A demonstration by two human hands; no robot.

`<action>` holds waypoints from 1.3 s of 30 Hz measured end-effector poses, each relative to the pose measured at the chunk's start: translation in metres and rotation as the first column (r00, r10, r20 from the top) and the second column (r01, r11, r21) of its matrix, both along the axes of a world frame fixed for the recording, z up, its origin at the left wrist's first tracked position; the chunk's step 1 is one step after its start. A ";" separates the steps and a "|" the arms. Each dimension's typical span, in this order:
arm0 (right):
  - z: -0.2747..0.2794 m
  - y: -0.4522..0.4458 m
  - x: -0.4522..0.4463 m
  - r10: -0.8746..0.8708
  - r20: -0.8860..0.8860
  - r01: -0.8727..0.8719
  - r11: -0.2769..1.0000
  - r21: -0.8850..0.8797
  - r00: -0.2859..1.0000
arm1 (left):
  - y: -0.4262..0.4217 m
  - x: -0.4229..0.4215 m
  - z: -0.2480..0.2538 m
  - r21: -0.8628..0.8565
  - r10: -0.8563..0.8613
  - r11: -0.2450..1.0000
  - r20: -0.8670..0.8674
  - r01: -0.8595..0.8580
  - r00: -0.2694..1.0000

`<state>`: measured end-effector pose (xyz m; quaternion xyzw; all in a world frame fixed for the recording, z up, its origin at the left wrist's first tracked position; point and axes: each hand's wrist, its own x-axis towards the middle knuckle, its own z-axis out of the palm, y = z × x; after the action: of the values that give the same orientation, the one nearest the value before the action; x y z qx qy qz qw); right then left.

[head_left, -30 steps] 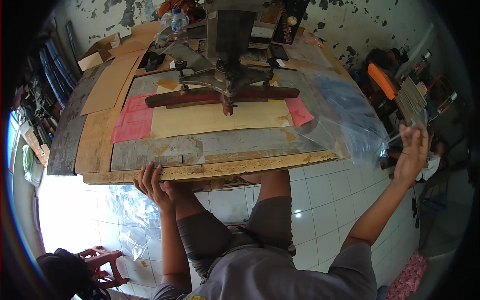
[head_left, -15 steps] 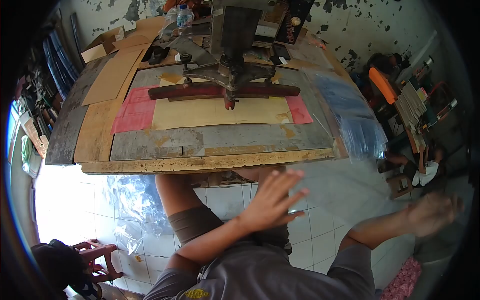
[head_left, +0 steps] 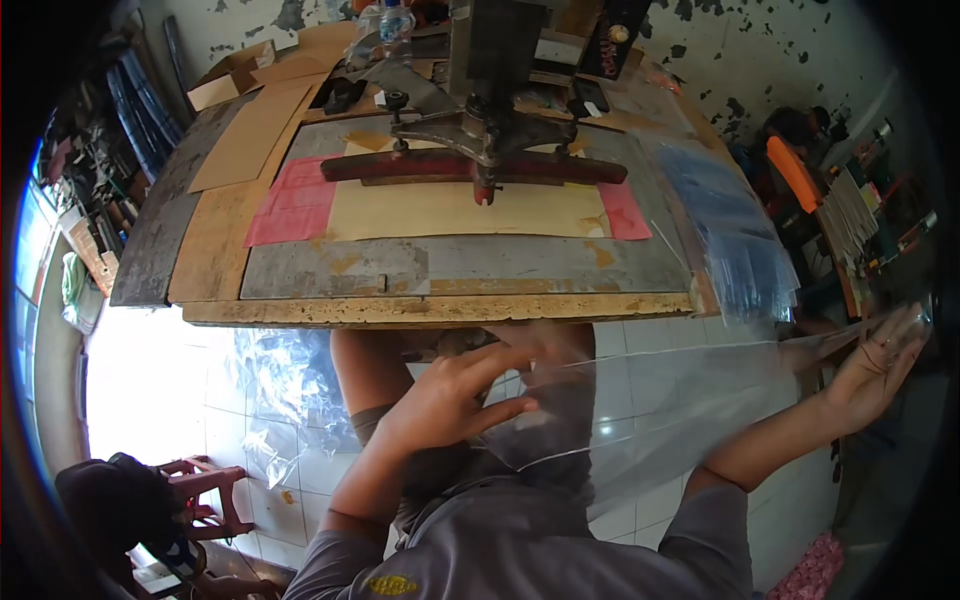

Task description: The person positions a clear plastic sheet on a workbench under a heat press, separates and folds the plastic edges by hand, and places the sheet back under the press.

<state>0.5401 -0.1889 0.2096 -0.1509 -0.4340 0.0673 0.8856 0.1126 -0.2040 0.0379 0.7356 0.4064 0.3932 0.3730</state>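
Observation:
A clear plastic sheet or bag [head_left: 690, 390] stretches across my lap, between my two hands. My right hand [head_left: 880, 365], raised at the far right, is closed on its right end, and film shows over the fingers. At the sheet's left end is my left hand [head_left: 450, 395], thumb apart from the stretched fingers. Those fingertips are blurred against the film; whether they touch it is unclear. On the bench ahead, a metal press with a red bar [head_left: 480, 170] stands over a cream sheet [head_left: 450, 215] with pink ends.
A stack of bluish clear plastic bags [head_left: 735, 235] overhangs the right side of the bench [head_left: 440, 308]. Flat cardboard [head_left: 250, 140] lies at the left. Crumpled clear film [head_left: 290, 400] is on the floor, near a red stool [head_left: 205, 490]. Another person's dark-haired head [head_left: 110, 510] shows lower left.
The clear sheet has swung across my lap and is now stretched out. My left hand has moved left and down, my right hand up and slightly right. The view has shifted slightly.

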 end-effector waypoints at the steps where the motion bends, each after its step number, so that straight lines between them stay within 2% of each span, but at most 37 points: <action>1: 0.000 0.001 -0.001 -0.002 -0.003 0.002 1.000 0.001 1.000 | -0.001 -0.004 -0.003 0.056 -0.004 0.998 -0.050 0.007 0.999; 4: -0.008 0.003 0.004 0.035 0.018 -0.036 0.999 0.035 0.999 | -0.004 -0.025 -0.023 0.063 -0.147 0.985 -0.150 0.158 0.978; 6: -0.015 0.003 0.005 -0.011 0.092 0.007 0.999 0.035 0.996 | -0.011 -0.030 -0.028 0.123 -0.018 0.991 -0.216 0.046 0.976; 8: -0.017 0.002 0.002 -0.140 0.219 0.140 0.990 0.019 0.966 | -0.017 -0.034 -0.029 0.214 0.152 0.972 -0.268 -0.095 0.951; 9: -0.017 0.000 0.008 -0.260 0.310 0.268 0.963 0.016 0.914 | -0.021 -0.036 -0.024 0.273 0.257 0.945 -0.282 -0.180 0.924; 10: -0.019 -0.004 0.026 -0.222 0.328 0.232 0.973 0.010 0.918 | -0.023 -0.039 -0.020 0.335 0.360 0.906 -0.290 -0.258 0.887; 11: -0.021 -0.010 0.048 -0.184 0.346 0.196 0.981 0.000 0.920 | -0.025 -0.045 -0.018 0.336 0.327 0.907 -0.184 -0.253 0.927; 14: -0.025 -0.004 0.034 -0.271 0.247 0.276 0.961 0.013 0.930 | -0.027 -0.071 -0.025 0.307 0.126 0.946 -0.037 -0.108 0.991; 15: -0.028 -0.003 0.030 -0.308 0.245 0.322 0.946 -0.019 0.919 | -0.030 -0.071 -0.027 0.287 0.173 0.941 0.046 -0.179 0.984; 16: -0.030 -0.002 0.025 -0.314 0.235 0.333 0.942 -0.045 0.920 | -0.033 -0.073 -0.025 0.077 0.237 0.966 0.104 -0.245 0.966; 18: -0.033 0.003 -0.001 -0.294 0.207 0.317 0.944 -0.092 0.933 | -0.040 -0.076 -0.015 -0.348 0.387 0.884 0.171 -0.312 0.906; 19: -0.034 0.005 -0.013 -0.269 0.186 0.292 0.950 -0.113 0.945 | -0.034 -0.078 -0.018 -0.296 0.394 0.898 0.211 -0.326 0.894; 22: -0.045 0.011 -0.013 -0.340 0.429 0.440 0.884 -0.159 0.837 | -0.018 -0.084 -0.024 -0.308 0.421 0.887 0.227 -0.345 0.878; 23: -0.048 0.014 -0.011 -0.351 0.472 0.480 0.857 -0.185 0.809 | -0.011 -0.081 -0.023 -0.343 0.421 0.888 0.343 -0.305 0.840; 26: -0.061 0.026 0.001 -0.321 0.571 0.547 0.789 -0.280 0.755 | 0.002 -0.101 -0.011 -0.461 0.231 0.878 0.169 -0.130 0.958; 27: -0.066 0.029 0.003 -0.285 0.583 0.541 0.774 -0.328 0.761 | 0.005 -0.106 -0.012 -0.535 0.165 0.845 0.230 -0.017 0.959; 30: -0.075 0.032 0.013 -0.230 0.598 0.569 0.676 -0.469 0.767 | 0.013 -0.106 -0.015 -0.369 -0.096 0.920 0.118 0.133 0.988; 32: -0.081 0.032 0.015 -0.240 0.651 0.641 0.590 -0.491 0.720 | 0.014 -0.105 -0.013 -0.432 -0.069 0.894 0.131 0.120 0.989; 34: -0.086 0.028 0.016 -0.230 0.617 0.614 0.583 -0.532 0.753 | 0.013 -0.104 0.003 -0.548 -0.029 0.834 0.085 0.072 0.996; 36: -0.086 0.023 0.016 -0.232 0.593 0.601 0.574 -0.557 0.771 | 0.013 -0.107 -0.003 -0.578 -0.003 0.811 0.148 0.088 0.989; 39: -0.084 0.014 0.008 -0.356 0.651 0.729 0.483 -0.486 0.670 | 0.010 -0.113 -0.011 -0.539 0.045 0.834 0.282 0.119 0.958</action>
<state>0.5484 -0.1749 0.1260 -0.6275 -0.4954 -0.1024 0.5918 -0.0005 -0.1938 0.0272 0.5411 0.4302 0.3531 0.6305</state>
